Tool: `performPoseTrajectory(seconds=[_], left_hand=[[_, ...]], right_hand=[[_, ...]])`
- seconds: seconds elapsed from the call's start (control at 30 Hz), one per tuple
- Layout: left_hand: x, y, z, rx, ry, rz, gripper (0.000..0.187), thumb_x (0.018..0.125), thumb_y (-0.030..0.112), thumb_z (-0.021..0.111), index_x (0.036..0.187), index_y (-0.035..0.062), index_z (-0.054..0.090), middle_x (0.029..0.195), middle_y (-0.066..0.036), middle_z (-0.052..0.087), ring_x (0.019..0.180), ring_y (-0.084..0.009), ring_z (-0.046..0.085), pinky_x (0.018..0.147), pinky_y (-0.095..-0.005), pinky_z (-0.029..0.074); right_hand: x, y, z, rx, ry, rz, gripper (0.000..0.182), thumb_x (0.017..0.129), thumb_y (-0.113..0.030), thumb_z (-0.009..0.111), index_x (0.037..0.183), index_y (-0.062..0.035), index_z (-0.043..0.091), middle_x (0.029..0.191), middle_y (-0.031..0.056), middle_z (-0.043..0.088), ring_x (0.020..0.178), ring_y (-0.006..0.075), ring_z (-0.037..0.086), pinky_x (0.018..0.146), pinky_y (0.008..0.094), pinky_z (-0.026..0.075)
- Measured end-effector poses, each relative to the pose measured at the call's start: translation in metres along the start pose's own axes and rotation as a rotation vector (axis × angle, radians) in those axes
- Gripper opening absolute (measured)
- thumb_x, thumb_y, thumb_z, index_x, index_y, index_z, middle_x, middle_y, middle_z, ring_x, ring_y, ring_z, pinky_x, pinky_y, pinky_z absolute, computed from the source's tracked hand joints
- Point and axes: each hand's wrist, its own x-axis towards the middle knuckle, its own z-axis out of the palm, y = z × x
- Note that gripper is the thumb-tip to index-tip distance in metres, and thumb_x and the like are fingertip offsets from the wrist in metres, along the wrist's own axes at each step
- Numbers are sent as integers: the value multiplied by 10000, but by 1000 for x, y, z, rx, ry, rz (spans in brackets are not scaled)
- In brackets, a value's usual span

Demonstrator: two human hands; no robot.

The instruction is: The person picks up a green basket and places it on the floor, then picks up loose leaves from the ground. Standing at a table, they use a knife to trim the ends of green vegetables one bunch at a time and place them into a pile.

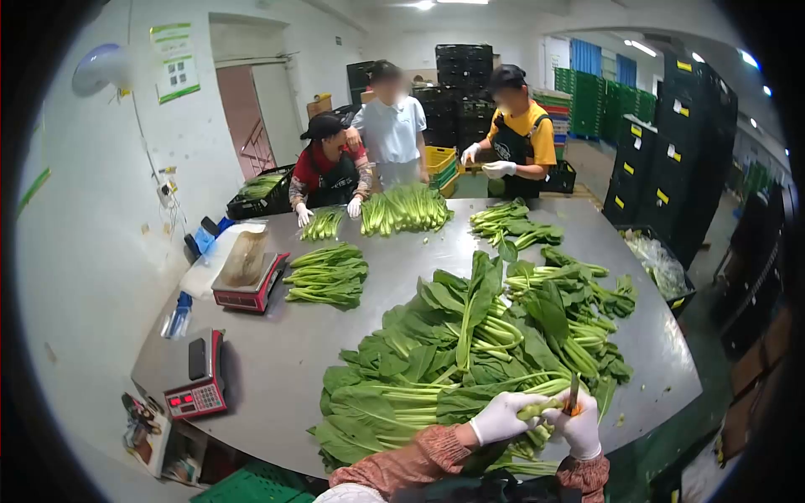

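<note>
White gloves cover both of my hands. My left hand is closed around the stem end of a leafy green, above the near edge of a large pile of leafy greens. Close beside it, my right hand grips a small knife with an orange handle, its blade pointing up. The knife is right at the stem end, and the two hands almost meet. Loose pale stalks show below them.
Across the metal table stand three people, one beside bunched greens. Two scales sit at the left, the nearer carrying a phone. Stacked black crates and a crate of trimmings stand to the right.
</note>
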Motion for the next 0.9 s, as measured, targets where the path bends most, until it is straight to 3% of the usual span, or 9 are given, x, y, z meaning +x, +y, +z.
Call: performPoseTrajectory(seconds=[0.17, 0.23, 0.33, 0.43, 0.5, 0.57, 0.63, 0.77, 0.9], left_hand=[[-5, 11, -47, -629, 160, -115, 241, 861, 80, 663, 1094, 39, 624, 1061, -112, 672, 1018, -173, 627, 928, -319, 480], [-11, 18, -82, -687, 293, -42, 189, 858, 71, 651, 1037, 21, 615, 1047, -142, 671, 1046, -221, 625, 974, -359, 465], [-31, 30, -118, -1093, 513, 2, 154, 844, 25, 592, 995, 54, 599, 1049, -151, 669, 1044, -308, 630, 987, -490, 458], [-56, 24, -138, -1217, 774, 30, 188, 828, 49, 596, 1008, 83, 556, 938, -123, 643, 978, -328, 627, 975, -571, 448], [-76, -1, -149, -1312, 948, 24, 176, 827, 46, 597, 994, 80, 551, 847, -83, 604, 863, -269, 628, 948, -531, 461], [-94, -22, -157, -1399, 1037, 28, 169, 830, 50, 598, 989, 77, 548, 815, -65, 595, 770, -216, 597, 880, -458, 473], [-113, -38, -162, -1524, 1039, 61, 88, 868, 69, 608, 944, 82, 565, 732, -41, 592, 706, -180, 580, 817, -422, 479], [-135, -42, -165, -1443, 1141, -32, 86, 910, 129, 583, 838, 92, 556, 667, -12, 541, 631, -170, 536, 752, -417, 479], [-150, -65, -175, -1309, 1196, -78, 98, 903, 120, 589, 812, 97, 558, 670, -6, 547, 633, -170, 536, 742, -410, 483]], right_hand=[[-7, -2, -28, 69, 103, 66, 111, 771, -36, 699, 810, 24, 614, 619, 52, 609, 529, 97, 567, 500, 252, 449], [-9, 8, -54, -46, 202, -12, 158, 800, -65, 648, 727, -60, 508, 557, -33, 461, 441, 51, 420, 407, 198, 304], [-24, 5, -90, 57, 334, 62, 179, 843, -76, 633, 759, -80, 476, 544, -58, 390, 425, 42, 385, 393, 195, 277], [-32, 31, -138, -106, 300, 150, 133, 837, -74, 640, 774, -59, 523, 590, -18, 492, 438, 53, 441, 403, 207, 324], [-27, 94, -167, -466, 409, 81, 130, 784, -85, 678, 849, -13, 592, 636, 55, 576, 495, 140, 537, 486, 267, 436], [-35, 104, -146, -1291, 623, 45, 300, 682, -119, 726, 948, -7, 644, 750, 163, 643, 674, 283, 631, 675, 363, 503], [-33, 133, -134, -1101, 536, -73, 239, 730, -123, 709, 919, 6, 637, 709, 145, 646, 659, 236, 657, 634, 353, 508], [-23, 237, -113, -436, 250, 262, 186, 877, -171, 617, 839, 11, 619, 607, 86, 629, 503, 109, 572, 475, 295, 450], [-26, 227, -71, 253, 292, 617, 254, 941, -321, 541, 809, -104, 525, 587, 42, 591, 393, 114, 398, 391, 282, 341]])
